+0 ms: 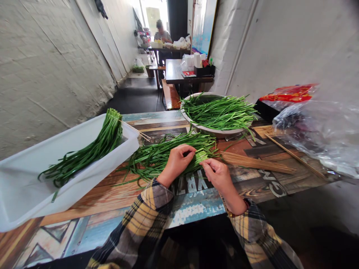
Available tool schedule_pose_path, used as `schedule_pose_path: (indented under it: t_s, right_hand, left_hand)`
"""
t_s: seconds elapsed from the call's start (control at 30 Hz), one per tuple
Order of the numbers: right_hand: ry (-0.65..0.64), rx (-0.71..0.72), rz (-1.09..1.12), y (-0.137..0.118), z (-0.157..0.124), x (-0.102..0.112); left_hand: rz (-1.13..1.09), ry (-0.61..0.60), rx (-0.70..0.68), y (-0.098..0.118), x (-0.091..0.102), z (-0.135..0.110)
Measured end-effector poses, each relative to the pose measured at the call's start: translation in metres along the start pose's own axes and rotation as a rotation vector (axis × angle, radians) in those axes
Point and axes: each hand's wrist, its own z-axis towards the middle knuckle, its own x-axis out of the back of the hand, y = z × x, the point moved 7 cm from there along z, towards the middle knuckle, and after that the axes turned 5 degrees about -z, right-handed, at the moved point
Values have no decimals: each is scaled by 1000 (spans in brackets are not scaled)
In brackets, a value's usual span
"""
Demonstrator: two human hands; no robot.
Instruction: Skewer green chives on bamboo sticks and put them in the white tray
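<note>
A loose pile of green chives lies across the painted wooden table. My left hand is curled over a small bunch of them, pressing their cut ends together. My right hand pinches at those cut ends, and I cannot make out if a skewer is in its fingers. A bundle of bamboo skewers lies just right of my right hand.
A white plastic tub at the left holds skewered chives. A metal bowl behind holds more chives. Plastic bags sit at the right. Farther back are tables and a seated person.
</note>
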Motion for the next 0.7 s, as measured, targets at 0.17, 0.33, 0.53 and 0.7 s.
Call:
schedule_pose_path:
  t_s: [0.17, 0.33, 0.53, 0.7]
  right_hand:
    - [2, -1, 12, -1, 0, 0]
    - [6, -8, 10, 0, 0, 0]
    - [-1, -3, 4, 0, 0, 0]
    - [10, 2, -23, 1, 0, 1]
  left_hand:
    - [17, -7, -18, 2, 0, 0]
    - [40, -19, -46, 2, -2, 0]
    - [65, -46, -107, 3, -5, -2]
    - [110, -69, -119, 4, -8, -2]
